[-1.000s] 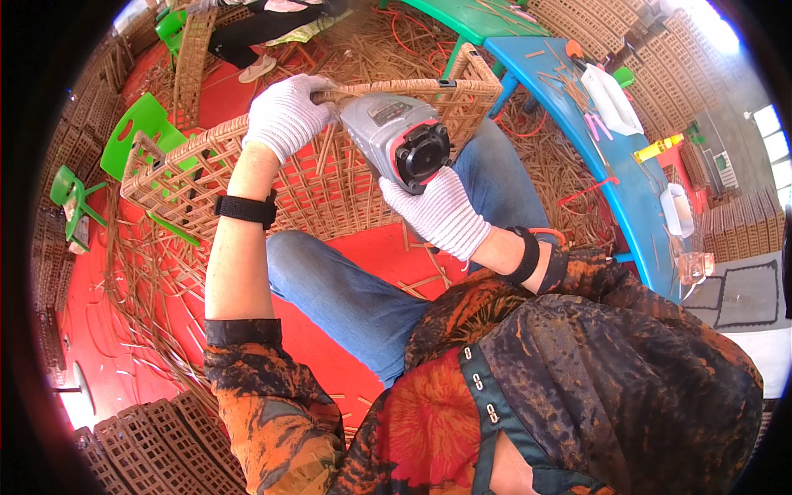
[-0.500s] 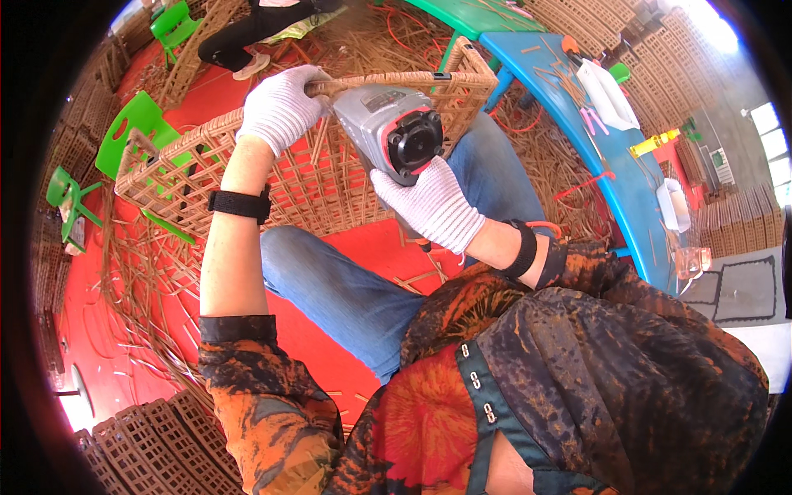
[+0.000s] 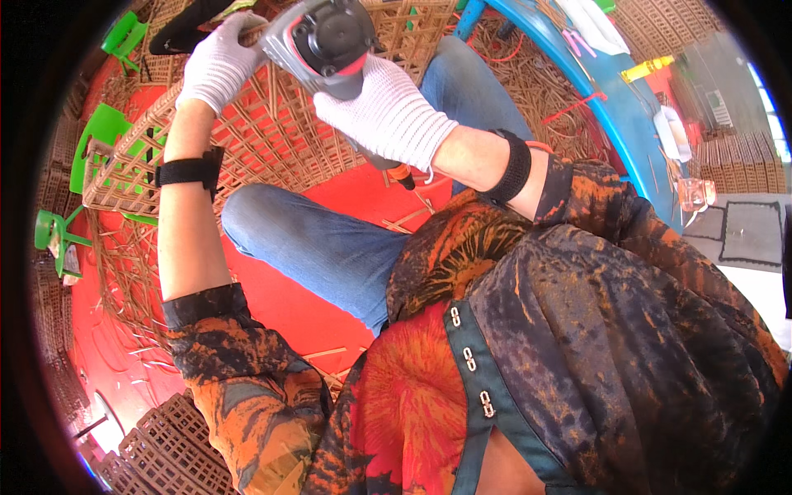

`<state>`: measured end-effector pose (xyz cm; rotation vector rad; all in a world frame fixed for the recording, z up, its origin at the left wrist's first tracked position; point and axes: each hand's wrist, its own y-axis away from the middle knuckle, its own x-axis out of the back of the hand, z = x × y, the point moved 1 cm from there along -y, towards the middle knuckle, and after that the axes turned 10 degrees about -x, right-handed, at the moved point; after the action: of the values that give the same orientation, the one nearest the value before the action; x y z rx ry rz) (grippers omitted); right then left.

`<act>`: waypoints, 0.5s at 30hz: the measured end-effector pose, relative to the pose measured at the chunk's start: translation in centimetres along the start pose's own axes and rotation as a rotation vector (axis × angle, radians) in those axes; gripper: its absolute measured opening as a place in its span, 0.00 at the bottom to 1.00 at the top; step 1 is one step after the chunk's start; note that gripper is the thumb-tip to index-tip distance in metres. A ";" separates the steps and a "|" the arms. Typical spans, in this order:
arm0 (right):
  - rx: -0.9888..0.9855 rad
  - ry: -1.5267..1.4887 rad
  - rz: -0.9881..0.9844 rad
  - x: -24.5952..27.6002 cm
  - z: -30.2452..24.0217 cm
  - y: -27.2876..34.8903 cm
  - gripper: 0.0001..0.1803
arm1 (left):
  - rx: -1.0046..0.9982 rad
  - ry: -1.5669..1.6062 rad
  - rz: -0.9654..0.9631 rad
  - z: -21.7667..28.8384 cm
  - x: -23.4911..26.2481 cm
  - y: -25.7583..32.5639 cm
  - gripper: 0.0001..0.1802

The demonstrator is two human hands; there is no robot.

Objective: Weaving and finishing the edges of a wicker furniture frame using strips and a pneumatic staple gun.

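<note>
A large brown woven basket [image 3: 285, 144] with open lattice sides stands tilted in front of my knees. Gloved in white knit, my left hand [image 3: 221, 66] has its fingers curled over the basket's top rim. My right hand [image 3: 388, 115], in a matching glove, is wrapped round the handle of a grey air-powered staple gun [image 3: 326, 45] with a black cap and red trim. The gun's head lies at the rim, just right of my left fingers. Its nose is hidden behind its body, so contact with the basket cannot be seen.
A blue table [image 3: 615, 91] at the right bears a white tray [image 3: 594, 25], a yellow tube [image 3: 648, 68] and pink-handled scissors [image 3: 579, 43]. Green chairs [image 3: 99, 144] stand left. Wicker scraps [image 3: 140, 309] litter the red floor. Another person's dark-clad leg [image 3: 186, 29] shows at the top.
Both hands, the staple gun and the basket sit higher and further left in the picture, as the whole view has shifted. Both grips look the same.
</note>
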<state>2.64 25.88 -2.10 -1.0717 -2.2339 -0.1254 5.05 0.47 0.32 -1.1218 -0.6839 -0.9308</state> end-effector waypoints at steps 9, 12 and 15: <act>-0.298 -0.503 -0.313 7.4 -0.5 -0.2 0.14 | 0.073 -0.037 -0.052 1.7 1.6 1.2 0.26; -0.150 -0.689 -0.181 12.3 1.0 -0.7 0.09 | 0.080 -0.043 -0.086 2.1 1.8 1.3 0.26; -0.178 -0.388 0.025 19.4 3.4 -2.0 0.10 | 0.046 -0.078 -0.102 2.4 2.1 1.2 0.23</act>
<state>-9.45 38.65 7.08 -1.3109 -2.5917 -0.1152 7.09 2.35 2.31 -1.0948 -0.8292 -0.9569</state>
